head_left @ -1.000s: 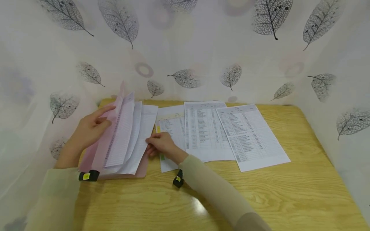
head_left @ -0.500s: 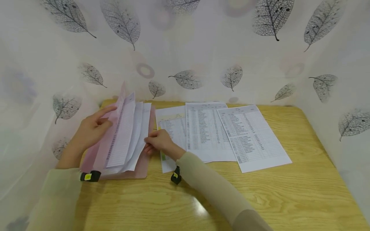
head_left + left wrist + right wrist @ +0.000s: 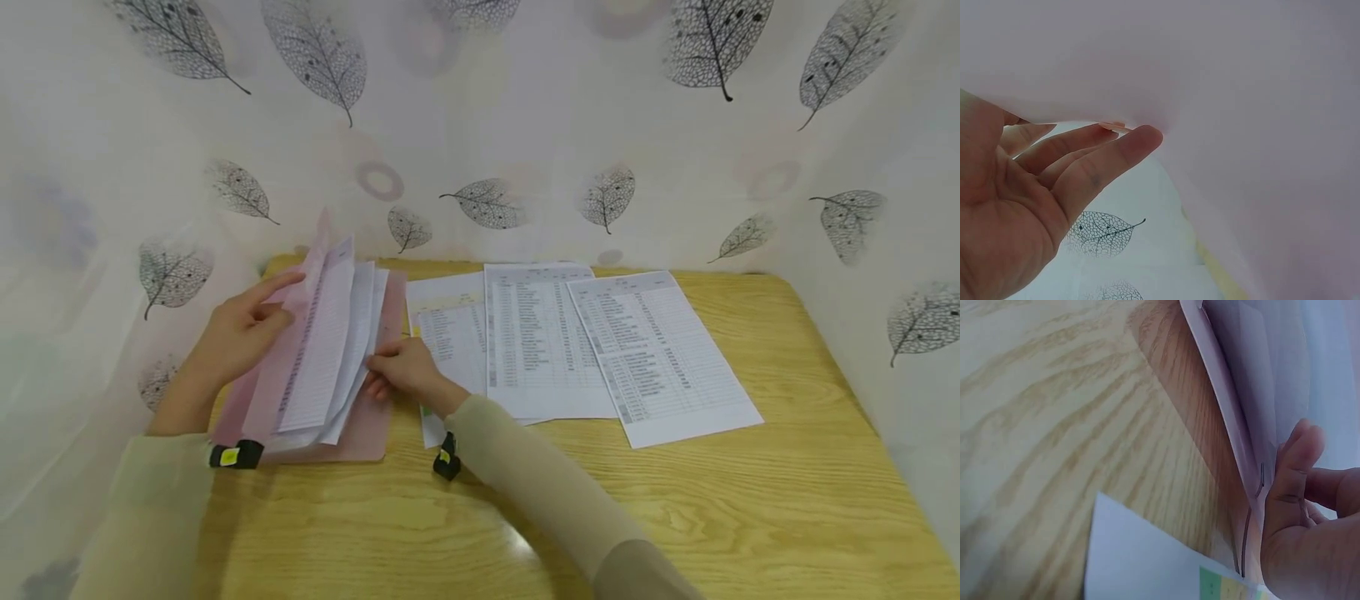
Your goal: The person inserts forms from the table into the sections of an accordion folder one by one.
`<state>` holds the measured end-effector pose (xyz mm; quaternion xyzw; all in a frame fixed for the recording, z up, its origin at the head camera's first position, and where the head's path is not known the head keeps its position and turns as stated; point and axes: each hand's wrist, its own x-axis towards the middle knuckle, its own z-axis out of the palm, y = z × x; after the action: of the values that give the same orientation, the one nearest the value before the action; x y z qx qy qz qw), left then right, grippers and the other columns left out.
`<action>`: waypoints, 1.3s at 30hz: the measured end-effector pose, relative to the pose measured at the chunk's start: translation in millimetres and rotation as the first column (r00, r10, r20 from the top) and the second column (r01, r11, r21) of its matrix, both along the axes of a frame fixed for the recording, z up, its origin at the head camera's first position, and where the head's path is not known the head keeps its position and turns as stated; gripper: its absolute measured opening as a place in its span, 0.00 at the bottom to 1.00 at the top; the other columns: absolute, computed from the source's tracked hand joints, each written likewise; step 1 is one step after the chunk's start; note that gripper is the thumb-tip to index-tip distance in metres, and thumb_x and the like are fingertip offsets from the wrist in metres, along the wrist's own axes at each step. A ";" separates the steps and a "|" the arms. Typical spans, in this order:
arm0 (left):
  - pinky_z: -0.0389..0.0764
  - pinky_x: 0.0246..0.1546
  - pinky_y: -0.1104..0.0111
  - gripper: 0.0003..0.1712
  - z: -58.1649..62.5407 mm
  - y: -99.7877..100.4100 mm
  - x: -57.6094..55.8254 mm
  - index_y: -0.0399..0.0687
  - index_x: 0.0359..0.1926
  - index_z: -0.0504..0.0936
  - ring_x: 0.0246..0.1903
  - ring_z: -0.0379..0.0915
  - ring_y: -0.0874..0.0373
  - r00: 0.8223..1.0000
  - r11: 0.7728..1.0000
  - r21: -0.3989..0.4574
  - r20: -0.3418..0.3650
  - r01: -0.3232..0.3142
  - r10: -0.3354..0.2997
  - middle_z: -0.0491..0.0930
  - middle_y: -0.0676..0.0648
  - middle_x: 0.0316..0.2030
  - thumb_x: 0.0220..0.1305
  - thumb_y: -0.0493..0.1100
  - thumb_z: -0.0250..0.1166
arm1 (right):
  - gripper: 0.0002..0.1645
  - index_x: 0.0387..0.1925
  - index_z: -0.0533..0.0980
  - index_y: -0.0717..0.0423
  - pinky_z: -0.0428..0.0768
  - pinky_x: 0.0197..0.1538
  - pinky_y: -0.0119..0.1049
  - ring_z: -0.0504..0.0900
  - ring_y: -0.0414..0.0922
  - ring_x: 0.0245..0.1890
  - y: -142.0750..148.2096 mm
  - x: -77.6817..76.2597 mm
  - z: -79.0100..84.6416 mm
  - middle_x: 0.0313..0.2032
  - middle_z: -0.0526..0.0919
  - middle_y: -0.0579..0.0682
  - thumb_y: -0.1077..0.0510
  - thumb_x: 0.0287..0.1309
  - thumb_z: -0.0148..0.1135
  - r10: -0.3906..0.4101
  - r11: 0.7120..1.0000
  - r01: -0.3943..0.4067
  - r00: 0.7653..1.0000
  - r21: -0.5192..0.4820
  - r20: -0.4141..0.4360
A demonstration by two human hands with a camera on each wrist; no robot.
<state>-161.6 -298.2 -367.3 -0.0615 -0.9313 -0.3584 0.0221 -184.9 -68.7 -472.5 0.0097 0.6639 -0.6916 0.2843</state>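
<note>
A pink folder (image 3: 393, 308) lies at the table's left side with its cover raised and several white printed sheets (image 3: 318, 333) standing tilted inside. My left hand (image 3: 242, 333) holds up the folder's cover from the left; in the left wrist view, the thumb of the left hand (image 3: 1085, 169) touches the pale pink cover, which hides part of the other fingers. Pinched by my right hand (image 3: 408, 371) is the right edge of the white sheets. In the right wrist view, the right hand (image 3: 1304, 506) is beside the folder's edge, its fingertips partly hidden.
Right of the folder lie a sheet with coloured edge tabs (image 3: 450, 333), a printed sheet (image 3: 540, 333) overlapping it, and another printed sheet (image 3: 663, 358) set at an angle. They rest on a wooden table (image 3: 750, 517). A leaf-patterned curtain (image 3: 525, 100) surrounds the back and sides.
My right hand has moved slightly left, bringing the sheets' right edge further into the folder, so more of its pink right side shows. The left hand stays nearly still.
</note>
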 end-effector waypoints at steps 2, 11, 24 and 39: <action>0.68 0.24 0.68 0.32 -0.2 -0.1 0.1 0.59 0.78 0.69 0.22 0.63 0.63 1.000 1.000 -0.001 0.000 -0.001 0.001 0.66 0.53 0.19 0.77 0.41 0.54 | 0.11 0.45 0.83 0.73 0.81 0.21 0.30 0.82 0.40 0.14 0.0 0.2 -0.2 0.30 0.89 0.69 0.66 0.70 0.63 -0.006 1.000 0.006 1.000 -0.010 0.012; 0.71 0.32 0.72 0.32 -0.3 -0.8 -1.6 0.60 0.79 0.68 0.32 0.71 0.67 0.999 1.000 0.002 0.032 -0.007 0.007 0.80 0.35 0.57 0.77 0.41 0.54 | 0.11 0.46 0.85 0.69 0.85 0.24 0.34 0.84 0.42 0.17 8.4 1.2 2.8 0.26 0.88 0.57 0.65 0.69 0.64 -0.031 0.999 0.032 0.998 -0.016 0.054; 0.71 0.33 0.72 0.31 -1.4 1.0 -0.9 0.61 0.79 0.68 0.36 0.71 0.63 0.999 1.000 -0.002 0.050 -0.010 0.010 0.75 0.36 0.66 0.78 0.45 0.54 | 0.14 0.50 0.84 0.69 0.85 0.26 0.33 0.86 0.41 0.22 48.1 0.4 8.4 0.30 0.89 0.56 0.61 0.71 0.63 0.008 1.000 -0.007 1.000 0.024 -0.002; 0.71 0.37 0.75 0.31 -8.7 3.8 -5.4 0.59 0.79 0.68 0.44 0.74 0.62 0.999 1.000 -0.027 0.049 0.002 0.000 0.70 0.32 0.72 0.78 0.44 0.55 | 0.21 0.57 0.82 0.66 0.87 0.33 0.34 0.88 0.41 0.28 131.3 -10.4 23.6 0.40 0.91 0.58 0.55 0.71 0.65 -0.051 0.986 0.064 0.995 0.155 -0.086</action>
<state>-166.9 -294.4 -376.0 -0.0534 -0.9363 -0.3470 -0.0020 -195.3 62.6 -448.9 0.0230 0.7272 -0.6446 0.2350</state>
